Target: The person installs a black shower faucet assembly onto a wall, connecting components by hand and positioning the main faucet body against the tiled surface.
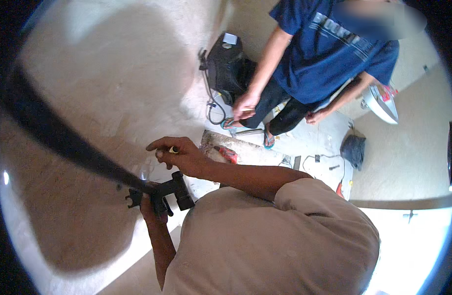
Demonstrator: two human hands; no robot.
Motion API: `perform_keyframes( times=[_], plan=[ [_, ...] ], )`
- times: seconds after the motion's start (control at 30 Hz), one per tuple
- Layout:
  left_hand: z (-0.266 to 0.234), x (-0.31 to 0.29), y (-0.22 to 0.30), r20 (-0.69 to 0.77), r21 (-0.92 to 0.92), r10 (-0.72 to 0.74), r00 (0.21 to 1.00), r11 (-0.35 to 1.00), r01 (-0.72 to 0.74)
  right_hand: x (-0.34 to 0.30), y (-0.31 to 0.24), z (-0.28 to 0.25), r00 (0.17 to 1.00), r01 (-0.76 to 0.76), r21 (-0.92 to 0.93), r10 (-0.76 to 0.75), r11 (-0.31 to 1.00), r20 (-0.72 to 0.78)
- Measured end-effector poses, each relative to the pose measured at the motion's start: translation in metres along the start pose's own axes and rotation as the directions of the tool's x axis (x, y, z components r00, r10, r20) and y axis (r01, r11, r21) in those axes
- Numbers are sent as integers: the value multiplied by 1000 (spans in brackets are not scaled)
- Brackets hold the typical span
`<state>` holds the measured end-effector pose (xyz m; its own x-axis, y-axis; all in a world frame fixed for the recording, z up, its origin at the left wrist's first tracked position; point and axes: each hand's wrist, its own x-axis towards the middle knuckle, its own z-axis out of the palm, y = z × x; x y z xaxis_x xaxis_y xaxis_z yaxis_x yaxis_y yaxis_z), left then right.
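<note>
My left hand [148, 211] is closed round a black tap-like fitting [173, 189] with several stubby knobs or outlets. A long black pipe [78, 140] rises from it toward the upper left, blurred where it comes close. Just above the fitting is my right hand [179, 153], its index finger reaching left and the other fingers curled. A small dark thing with a yellowish edge [174, 149] shows among those fingers; it may be a ring or a small part. The plastered wall [98, 113] is in front of both hands.
A person in a blue T-shirt [329, 54] stands opposite, both hands lowered. On the floor lie a red power tool [227, 154], cables and a dark bag [353, 151]. A black backpack [226, 66] leans by the wall. A white washbasin [381, 105] is at the right.
</note>
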<state>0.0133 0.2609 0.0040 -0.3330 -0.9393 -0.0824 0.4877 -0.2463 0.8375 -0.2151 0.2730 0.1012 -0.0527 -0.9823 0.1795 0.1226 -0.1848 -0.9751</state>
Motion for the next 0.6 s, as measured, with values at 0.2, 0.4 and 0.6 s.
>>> perform_keyframes(
  times=[0.2,0.4,0.6],
  plan=[
    [49,17,-2,22,103,-246,969,965,242,-82,-58,-32,953,299,-201,-304,933,2],
    [117,25,-26,280,296,-440,853,885,360,-153,-68,-45,849,202,-368,-350,908,-397],
    [181,14,-41,469,455,-692,550,722,521,-216,-74,-57,618,180,-102,-194,978,-762]
  ],
)
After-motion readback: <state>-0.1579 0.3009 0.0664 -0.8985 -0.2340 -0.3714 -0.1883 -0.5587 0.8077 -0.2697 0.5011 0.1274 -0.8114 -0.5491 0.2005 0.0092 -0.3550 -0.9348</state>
